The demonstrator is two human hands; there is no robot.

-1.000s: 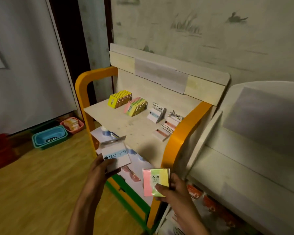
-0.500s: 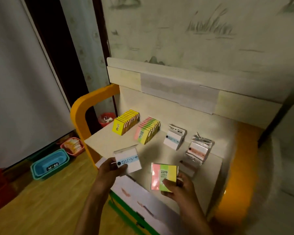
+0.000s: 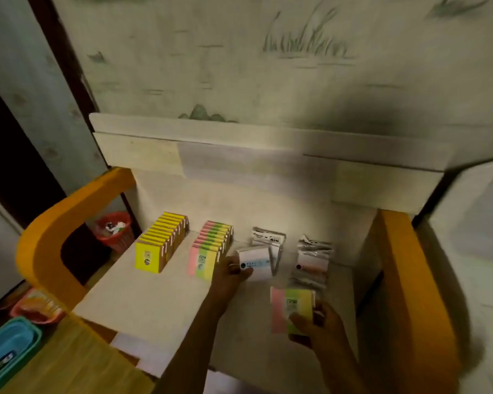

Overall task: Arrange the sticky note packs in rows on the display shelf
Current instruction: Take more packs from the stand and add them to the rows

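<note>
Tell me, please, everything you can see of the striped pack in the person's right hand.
The striped pack is a flat, roughly square block with three upright bands: pink, green and yellow. Dark print sits on the green band, too blurred to read surely. It looks glossy, perhaps film-wrapped. The right hand grips its lower right corner, thumb on the face, holding it upright above the front of the shelf, apart from the rows.

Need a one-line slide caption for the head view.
Left hand sets a white pack in the third row; right hand holds a pink-green-yellow pack.
</note>
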